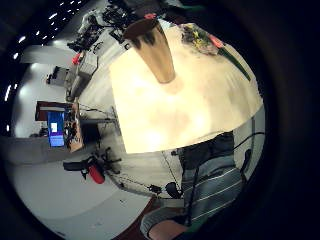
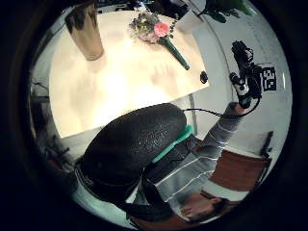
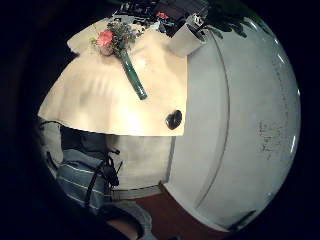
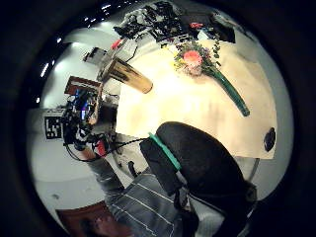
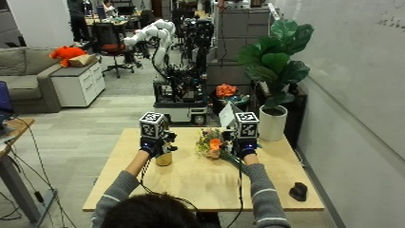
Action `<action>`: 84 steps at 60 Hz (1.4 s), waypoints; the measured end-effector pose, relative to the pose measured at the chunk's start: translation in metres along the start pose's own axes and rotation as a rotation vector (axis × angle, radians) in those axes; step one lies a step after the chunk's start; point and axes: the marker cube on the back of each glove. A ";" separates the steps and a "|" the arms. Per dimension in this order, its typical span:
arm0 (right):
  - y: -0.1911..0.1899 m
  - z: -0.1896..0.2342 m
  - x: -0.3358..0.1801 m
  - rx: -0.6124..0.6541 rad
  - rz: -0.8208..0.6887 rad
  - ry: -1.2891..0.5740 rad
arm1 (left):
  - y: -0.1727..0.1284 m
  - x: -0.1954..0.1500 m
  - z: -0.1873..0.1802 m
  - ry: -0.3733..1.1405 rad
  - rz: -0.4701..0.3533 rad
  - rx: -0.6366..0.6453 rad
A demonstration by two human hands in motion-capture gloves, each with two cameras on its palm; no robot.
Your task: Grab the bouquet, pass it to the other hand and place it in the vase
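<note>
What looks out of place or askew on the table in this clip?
Nothing stands out. The bouquet lies flat on the table, the vase stands upright and apart from it, and a small dark object sits near the table's right edge. Nothing looks spilled or damaged.

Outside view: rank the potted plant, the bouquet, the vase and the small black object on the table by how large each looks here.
1. Potted plant, clearly the largest.
2. Bouquet.
3. Vase and small black object: these look alike. The left hand covers the vase's upper part, so I will not rank them.
</note>
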 end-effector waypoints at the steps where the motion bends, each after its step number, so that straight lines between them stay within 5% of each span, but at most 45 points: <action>1: 0.000 0.000 0.000 -0.001 0.000 0.000 | 0.001 0.000 0.000 -0.001 -0.001 -0.002; 7: -0.008 0.008 0.003 0.012 -0.004 -0.004 | -0.022 -0.014 0.019 -0.009 -0.021 -0.014; 33: -0.009 0.009 0.011 0.006 0.005 -0.032 | -0.028 -0.005 0.019 0.011 0.002 0.039; 60: -0.080 0.032 0.082 -0.043 0.217 -0.001 | -0.039 0.003 0.051 0.037 -0.005 -0.023; 63: -0.087 0.040 0.091 -0.099 0.265 -0.013 | -0.025 0.010 0.042 0.033 -0.034 -0.032; 66: -0.085 0.050 0.097 -0.215 0.325 -0.038 | -0.049 0.004 0.050 0.022 0.023 0.080; 72: -0.104 0.075 0.115 -0.004 0.343 -0.021 | -0.056 0.007 0.053 0.030 0.067 0.135; 84: -0.123 0.169 0.132 -0.067 0.399 -0.148 | -0.077 0.003 0.079 0.038 0.088 0.081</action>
